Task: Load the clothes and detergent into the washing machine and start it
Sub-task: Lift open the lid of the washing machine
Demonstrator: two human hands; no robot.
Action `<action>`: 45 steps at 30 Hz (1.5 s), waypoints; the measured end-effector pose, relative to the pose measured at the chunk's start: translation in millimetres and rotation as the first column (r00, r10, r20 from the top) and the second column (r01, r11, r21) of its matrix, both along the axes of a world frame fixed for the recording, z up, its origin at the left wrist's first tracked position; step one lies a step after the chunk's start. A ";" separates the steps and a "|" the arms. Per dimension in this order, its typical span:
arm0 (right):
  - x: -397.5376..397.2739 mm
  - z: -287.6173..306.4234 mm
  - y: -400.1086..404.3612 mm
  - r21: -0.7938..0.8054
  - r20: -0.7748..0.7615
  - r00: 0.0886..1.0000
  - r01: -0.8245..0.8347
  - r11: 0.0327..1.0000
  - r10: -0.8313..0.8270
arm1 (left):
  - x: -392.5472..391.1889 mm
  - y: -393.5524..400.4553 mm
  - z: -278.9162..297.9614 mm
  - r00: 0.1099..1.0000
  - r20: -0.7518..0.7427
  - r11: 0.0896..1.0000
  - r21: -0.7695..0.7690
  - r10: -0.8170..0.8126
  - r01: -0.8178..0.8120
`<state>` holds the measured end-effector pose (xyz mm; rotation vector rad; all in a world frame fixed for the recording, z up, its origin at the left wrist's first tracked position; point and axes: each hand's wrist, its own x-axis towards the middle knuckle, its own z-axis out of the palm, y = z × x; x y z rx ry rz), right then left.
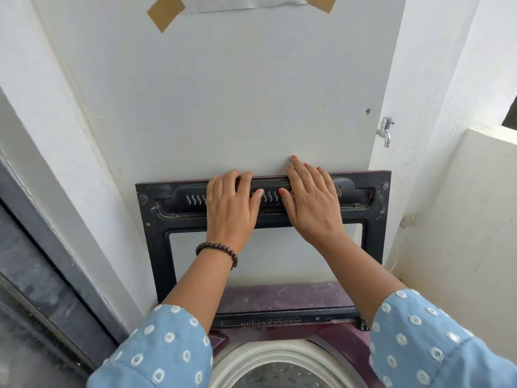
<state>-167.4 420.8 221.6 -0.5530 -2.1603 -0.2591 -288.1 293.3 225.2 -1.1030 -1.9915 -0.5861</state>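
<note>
Against the grey wall panel [223, 93] I see the washing machine lid [156, 247] standing upright and open, its dark frame leaning back on the panel. My left hand [230, 208] has its fingers curled over the lid's top edge, a narrow grip holding the lid there; a dark bead bracelet [216, 252] circles that wrist. My right hand [313, 203] lies flat on the same top edge, fingers straight and together, the tips reaching past the lid onto the panel; it presses rather than grasps. Both hands sit side by side near the middle of the edge, just apart. Below them, the washing machine [344, 340] shows its purple top, and the drum [279, 371] opening is at the bottom of the view between my blue dotted sleeves [156, 351]. I cannot make out clothes or detergent anywhere. A metal tap [385, 131] sticks out of the white wall to the right of the panel.
</note>
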 end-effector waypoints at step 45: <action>86.3 11.1 -111.5 -0.415 0.145 0.970 -0.119 0.902 0.194 | 101.6 -94.0 1.6 0.931 0.360 0.937 -0.299 -0.067 0.183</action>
